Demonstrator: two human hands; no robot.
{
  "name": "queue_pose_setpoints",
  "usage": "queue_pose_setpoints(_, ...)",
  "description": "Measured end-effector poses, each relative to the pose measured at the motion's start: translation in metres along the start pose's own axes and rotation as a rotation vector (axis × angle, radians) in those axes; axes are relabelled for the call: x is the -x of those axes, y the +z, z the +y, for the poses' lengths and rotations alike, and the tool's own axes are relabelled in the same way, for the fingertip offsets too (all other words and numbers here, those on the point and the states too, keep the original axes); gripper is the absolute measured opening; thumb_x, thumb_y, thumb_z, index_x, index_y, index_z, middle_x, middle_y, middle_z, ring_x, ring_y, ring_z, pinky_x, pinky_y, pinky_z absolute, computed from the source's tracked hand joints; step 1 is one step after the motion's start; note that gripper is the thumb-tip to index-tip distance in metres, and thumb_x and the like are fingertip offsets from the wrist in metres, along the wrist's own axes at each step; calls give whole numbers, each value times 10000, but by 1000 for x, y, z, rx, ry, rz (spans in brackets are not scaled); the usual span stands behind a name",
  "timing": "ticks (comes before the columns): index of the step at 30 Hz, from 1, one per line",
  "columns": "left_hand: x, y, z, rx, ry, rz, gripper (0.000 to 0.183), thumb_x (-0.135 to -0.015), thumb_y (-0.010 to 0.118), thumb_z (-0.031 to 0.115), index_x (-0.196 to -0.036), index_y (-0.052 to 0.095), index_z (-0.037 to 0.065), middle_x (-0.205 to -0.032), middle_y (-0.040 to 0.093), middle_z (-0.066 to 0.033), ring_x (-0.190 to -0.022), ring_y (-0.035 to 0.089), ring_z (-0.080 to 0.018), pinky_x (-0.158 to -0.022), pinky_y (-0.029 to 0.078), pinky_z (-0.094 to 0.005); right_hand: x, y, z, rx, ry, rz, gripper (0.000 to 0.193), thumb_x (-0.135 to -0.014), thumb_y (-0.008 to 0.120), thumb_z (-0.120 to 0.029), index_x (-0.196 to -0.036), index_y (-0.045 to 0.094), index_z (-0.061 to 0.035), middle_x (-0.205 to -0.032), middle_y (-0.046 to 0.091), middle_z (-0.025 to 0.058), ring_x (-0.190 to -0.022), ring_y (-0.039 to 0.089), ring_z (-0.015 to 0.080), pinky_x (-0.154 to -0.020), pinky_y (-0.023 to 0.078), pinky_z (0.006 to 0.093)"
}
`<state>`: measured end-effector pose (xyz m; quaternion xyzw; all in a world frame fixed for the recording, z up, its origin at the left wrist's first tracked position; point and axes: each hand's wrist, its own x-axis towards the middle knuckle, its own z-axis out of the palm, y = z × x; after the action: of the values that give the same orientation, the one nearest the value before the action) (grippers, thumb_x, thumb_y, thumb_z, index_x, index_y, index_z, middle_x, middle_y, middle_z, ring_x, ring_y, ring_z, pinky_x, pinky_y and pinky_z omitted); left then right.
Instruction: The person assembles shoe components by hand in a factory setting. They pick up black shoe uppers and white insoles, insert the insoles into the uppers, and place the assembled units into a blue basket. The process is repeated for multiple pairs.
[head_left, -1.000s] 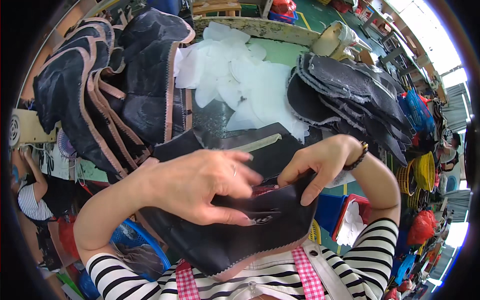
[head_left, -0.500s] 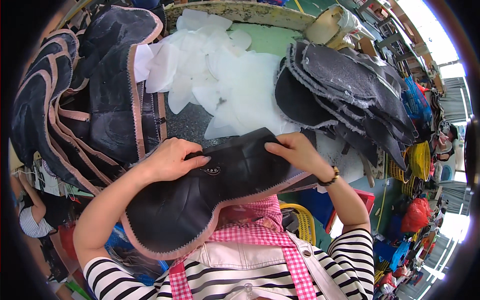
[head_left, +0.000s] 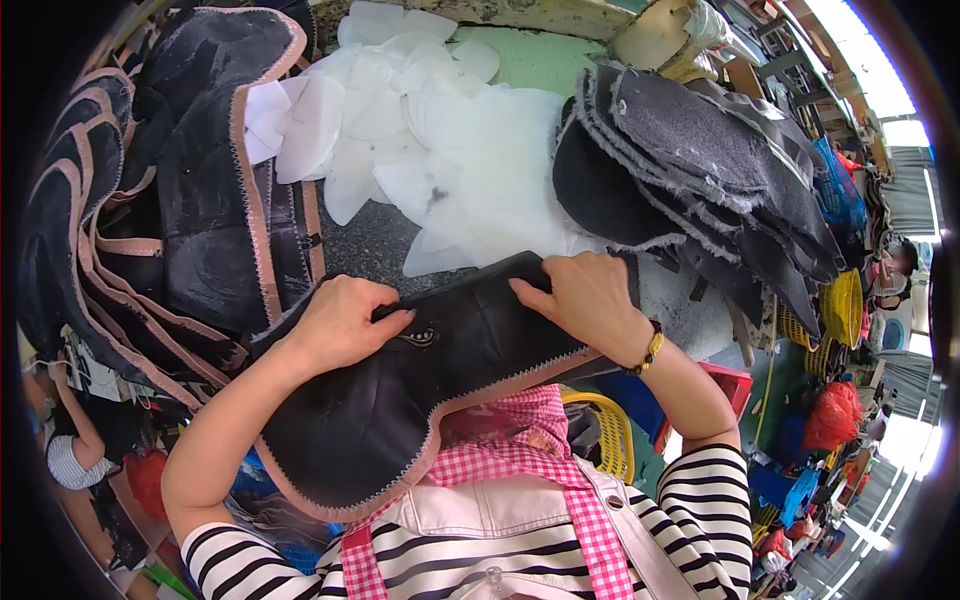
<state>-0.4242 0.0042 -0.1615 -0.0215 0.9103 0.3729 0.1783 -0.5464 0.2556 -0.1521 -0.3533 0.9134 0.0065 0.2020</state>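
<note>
A black leather-like boot upper [head_left: 345,430] is held in front of my body, its lower edge trimmed with a pinkish-brown zigzag-stitched band. My left hand [head_left: 345,318] is closed on its upper edge, with the thumb on the near face beside a small dark ornament [head_left: 420,338]. My right hand [head_left: 592,308] pinches the same edge farther right, thumb on the near face and fingers bent over the far side. The far side of the piece, with most fingertips, is hidden.
Black trimmed uppers [head_left: 200,200] are piled at left. White translucent cut sheets [head_left: 470,170] cover the middle of the table, and dark fuzzy-edged pieces [head_left: 690,150] lie stacked at right. A yellow basket [head_left: 612,430] stands below the table. Another person's arm [head_left: 80,410] shows at far left.
My right hand has turned, its fingers now bent over the edge and its thumb shifted slightly left. My left hand keeps its grip. The whole view has shifted a little.
</note>
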Motion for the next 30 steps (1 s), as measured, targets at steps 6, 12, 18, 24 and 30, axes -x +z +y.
queue_pose_setpoints(6,1,-1,5,2,9,23,259,-825,676,264,-753,669,15,-597,566,-190,-551,562,-341,-530,426,-408,21,21,-5,-243,-549,390,413,-775,627,-55,-1179,549,-24,-981,629,192,-909,618,344,-824,486,417)
queue_pose_setpoints(12,24,-3,10,68,300,157,174,-815,712,165,-748,664,12,-634,585,-140,-520,555,-252,-532,411,-349,-16,-15,13,-496,-670,305,543,-743,768,-215,-1196,563,3,-990,663,172,-914,613,330,-777,473,394)
queue_pose_setpoints(18,78,-30,61,50,93,-42,589,-723,796,343,-1210,575,96,-721,687,-146,-651,672,-306,-612,506,-362,11,-49,-15,-645,-712,-176,311,-721,792,-203,-949,710,-8,-762,671,144,-699,634,255,-676,482,352)
queue_pose_setpoints(24,98,-18,55,27,274,-82,344,-646,851,317,-816,713,52,-683,678,-102,-566,646,-222,-551,483,-298,51,-74,-25,-834,-934,-456,244,-741,775,-67,-950,700,34,-825,680,117,-776,634,210,-719,483,305)
queue_pose_setpoints(30,109,-19,75,-195,341,62,298,-678,832,294,-797,704,53,-599,628,-103,-516,609,-238,-523,462,-306,71,-102,-26,-468,-726,-419,244,-764,730,-97,-986,694,-2,-846,689,120,-800,653,236,-724,490,325)
